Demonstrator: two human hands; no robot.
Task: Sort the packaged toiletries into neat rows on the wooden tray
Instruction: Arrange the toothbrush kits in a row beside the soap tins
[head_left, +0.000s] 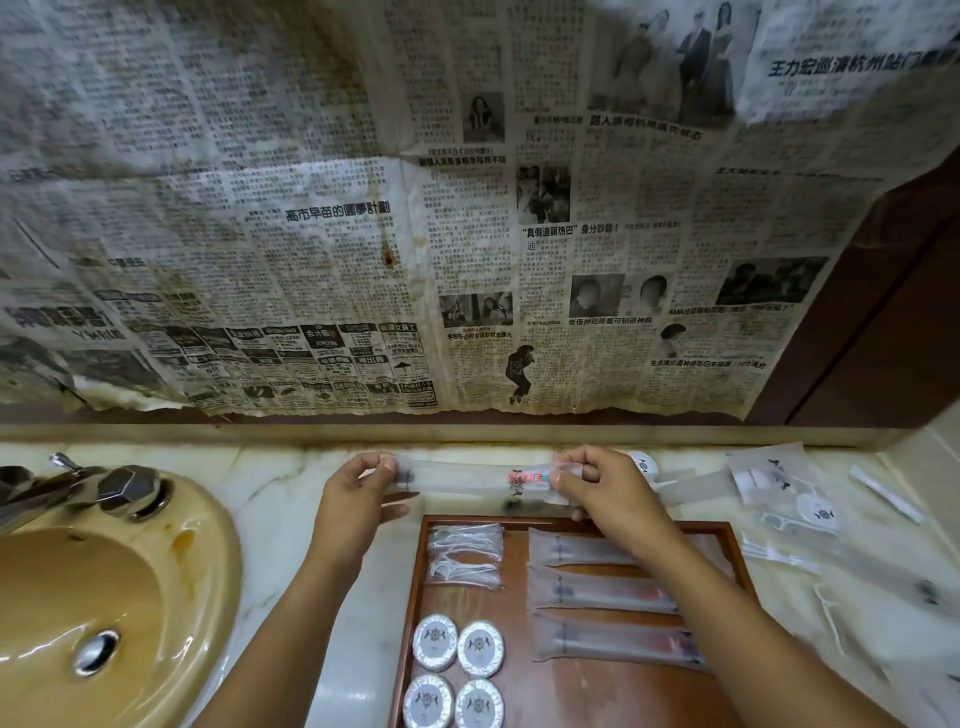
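A long translucent toothbrush packet (467, 480) hangs level above the counter, just beyond the far edge of the wooden tray (410, 613). My left hand (353, 499) pinches its left end and my right hand (608, 491) pinches its right end. On the tray lie three more toothbrush packets (597, 592) in a column on the right, two floss-pick packets (465, 556) at the far left, and several round white soaps (457, 675) at the near left. My right forearm crosses over the tray's right side.
Loose packets (769, 473), a round soap (818, 512) and floss picks (831, 618) are scattered on the marble counter to the right of the tray. A yellow sink (104, 597) with a metal tap (124, 488) lies at the left. Newspaper (415, 234) covers the wall behind.
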